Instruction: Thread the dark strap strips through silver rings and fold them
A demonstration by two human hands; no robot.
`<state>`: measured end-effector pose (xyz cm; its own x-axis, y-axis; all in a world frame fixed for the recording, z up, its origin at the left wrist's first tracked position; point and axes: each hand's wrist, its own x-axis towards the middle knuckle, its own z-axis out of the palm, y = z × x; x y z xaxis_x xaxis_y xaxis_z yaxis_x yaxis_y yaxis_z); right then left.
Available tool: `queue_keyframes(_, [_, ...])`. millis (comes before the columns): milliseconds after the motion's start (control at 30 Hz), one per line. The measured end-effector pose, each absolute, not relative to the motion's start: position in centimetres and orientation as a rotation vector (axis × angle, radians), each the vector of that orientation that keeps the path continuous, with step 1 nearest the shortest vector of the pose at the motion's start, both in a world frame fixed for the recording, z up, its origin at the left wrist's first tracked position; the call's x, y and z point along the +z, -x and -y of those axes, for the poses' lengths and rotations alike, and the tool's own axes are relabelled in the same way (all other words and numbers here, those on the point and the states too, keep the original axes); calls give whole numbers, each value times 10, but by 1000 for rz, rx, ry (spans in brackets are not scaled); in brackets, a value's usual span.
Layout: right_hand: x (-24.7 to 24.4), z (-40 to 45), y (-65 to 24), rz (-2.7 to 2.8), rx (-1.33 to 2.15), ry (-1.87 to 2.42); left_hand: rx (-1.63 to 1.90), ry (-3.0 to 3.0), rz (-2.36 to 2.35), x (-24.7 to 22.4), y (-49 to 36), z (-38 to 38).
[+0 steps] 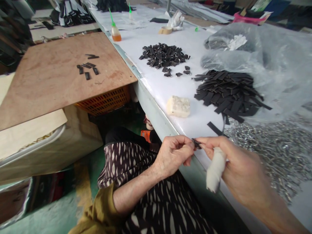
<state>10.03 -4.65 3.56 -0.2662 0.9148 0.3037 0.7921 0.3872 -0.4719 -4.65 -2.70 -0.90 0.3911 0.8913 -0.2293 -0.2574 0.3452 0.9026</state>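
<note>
My left hand (pixel 175 153) and my right hand (pixel 240 165) meet at the table's front edge. Between their fingertips is a small black strip (pixel 196 143), pinched from both sides; its details are mostly hidden by the fingers. A white cloth wrapping (pixel 215 170) projects from the right hand, seemingly around a finger. Just beyond the hands lies one loose black strip (pixel 215 128), near a large heap of black strips (pixel 229 91). Shiny metal rings (pixel 278 152) are spread in a pile beside the right hand. Farther back is a heap of folded black tabs with rings (pixel 164 54).
A whitish block (pixel 178 106) sits near the table edge. Clear plastic bags (pixel 273 65) cover the right side. Farther off stand a bottle of orange liquid (pixel 115 32) and a tape roll (pixel 165 30). To the left, a wooden board (pixel 56 78) carries several black pieces above an orange crate (pixel 104 101).
</note>
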Motion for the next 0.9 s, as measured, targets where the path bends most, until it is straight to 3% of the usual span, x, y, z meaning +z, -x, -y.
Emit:
queue_keyframes(200, [32, 49, -97, 2222, 151, 1235, 904, -1031, -939, -6, 44, 31])
queue_keyframes(433, [34, 46, -99, 1792, 685, 1683, 1035, -1331, -888, -9, 47, 34])
queue_keyframes(900, [34, 30, -110, 1545, 1154, 1653, 871, -1124, -790, -14, 54, 29])
